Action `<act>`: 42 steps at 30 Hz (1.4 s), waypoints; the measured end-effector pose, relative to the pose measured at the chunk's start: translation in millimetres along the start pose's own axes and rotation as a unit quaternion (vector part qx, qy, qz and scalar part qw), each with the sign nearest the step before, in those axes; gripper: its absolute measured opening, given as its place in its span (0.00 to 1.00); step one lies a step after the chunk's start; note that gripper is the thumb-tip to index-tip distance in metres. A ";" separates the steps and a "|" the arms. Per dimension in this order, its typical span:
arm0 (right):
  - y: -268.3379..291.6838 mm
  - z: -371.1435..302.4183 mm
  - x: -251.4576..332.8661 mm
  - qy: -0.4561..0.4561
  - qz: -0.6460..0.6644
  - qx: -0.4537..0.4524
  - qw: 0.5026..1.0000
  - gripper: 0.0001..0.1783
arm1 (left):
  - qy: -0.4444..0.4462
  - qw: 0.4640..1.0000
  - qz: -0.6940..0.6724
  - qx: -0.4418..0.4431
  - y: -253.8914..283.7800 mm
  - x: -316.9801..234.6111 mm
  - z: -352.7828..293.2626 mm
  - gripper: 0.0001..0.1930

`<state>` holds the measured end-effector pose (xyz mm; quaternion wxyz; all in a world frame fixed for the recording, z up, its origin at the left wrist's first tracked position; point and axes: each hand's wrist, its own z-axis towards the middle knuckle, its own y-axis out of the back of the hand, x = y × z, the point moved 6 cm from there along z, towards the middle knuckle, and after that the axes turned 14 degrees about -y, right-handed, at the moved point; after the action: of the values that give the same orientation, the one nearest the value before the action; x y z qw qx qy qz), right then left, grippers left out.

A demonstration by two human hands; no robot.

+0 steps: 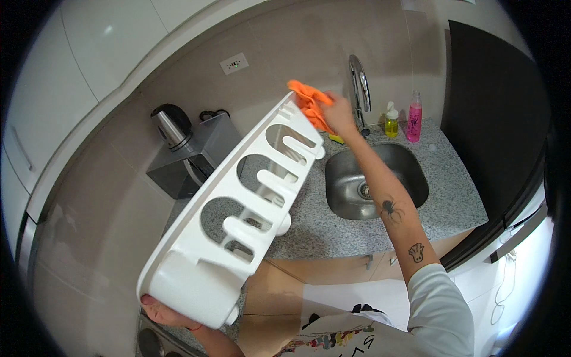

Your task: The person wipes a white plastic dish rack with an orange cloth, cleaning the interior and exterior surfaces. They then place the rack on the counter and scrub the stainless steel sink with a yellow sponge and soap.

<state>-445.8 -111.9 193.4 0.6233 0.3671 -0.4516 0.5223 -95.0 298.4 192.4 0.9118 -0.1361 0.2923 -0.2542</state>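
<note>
A white plastic dish rack (199,282) is held up at a slant above the counter, its lower end at the left and its upper end near the tap. My left hand (163,313) grips the bottom corner, thumb over the edge and the other fingers hidden beneath. At the top end, my right hand (340,116) is closed on a bunched orange cloth (309,102), which lies against the rack's corner. Part of a yellow-green sponge (336,138) shows below that hand. The rack has round cut-outs and slots along its side, and a boxy compartment at the lower end.
Beneath my right forearm is a steel sink (342,202) with a tall chrome tap (360,89). Behind it stand a yellow soap bottle (391,124) and a pink bottle (414,122). A kettle (172,128) sits on a grey appliance (205,146); a stove (151,342) is lower left.
</note>
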 end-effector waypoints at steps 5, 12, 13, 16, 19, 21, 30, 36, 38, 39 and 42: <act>9.9 -65.0 51.7 -0.094 0.571 0.233 0.781 0.18 | 0.031 0.997 0.023 -0.073 18.2 18.1 21.9 0.24; 5.7 -110.7 15.6 0.046 0.133 0.174 0.975 0.21 | 0.062 0.997 -0.005 -0.055 -5.2 43.9 18.9 0.25; 7.0 -126.1 7.5 0.074 0.094 0.147 0.982 0.20 | 0.064 0.997 -0.007 -0.053 -5.4 41.4 19.6 0.25; 14.3 -149.4 -13.8 0.106 -0.020 0.041 0.993 0.18 | 0.062 0.997 -0.013 -0.043 -18.0 38.6 18.7 0.25; 29.1 -135.0 -17.8 0.002 0.004 -0.037 0.999 0.16 | 0.071 0.997 -0.020 -0.035 -16.3 41.1 7.9 0.25; 39.8 -125.5 -2.5 0.042 0.026 -0.125 0.991 0.14 | 0.079 0.996 -0.027 -0.032 -18.1 45.4 -1.2 0.25; 64.2 -158.5 170.0 0.356 0.041 -0.119 0.926 0.15 | 0.076 0.996 -0.033 -0.032 4.2 37.3 -13.7 0.25; -21.4 -221.7 170.8 0.365 0.002 0.075 0.928 0.22 | 0.060 0.997 -0.027 -0.025 -12.7 21.6 7.9 0.25; -15.3 -236.9 154.0 0.297 0.040 0.217 0.929 0.21 | 0.081 0.996 -0.042 -0.022 -19.7 38.0 -4.9 0.25; -7.6 -244.0 149.0 0.263 0.072 0.289 0.918 0.21 | 0.080 0.996 -0.041 -0.023 -12.7 37.4 -6.4 0.25; 80.3 -231.2 137.9 0.362 0.128 -0.065 0.921 0.19 | 0.091 0.995 -0.038 -0.021 0.4 37.4 -26.5 0.25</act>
<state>-476.7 161.9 248.2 0.6941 0.0511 -0.2714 0.6648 -84.7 275.8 153.9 0.8679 -0.1428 0.3741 -0.2939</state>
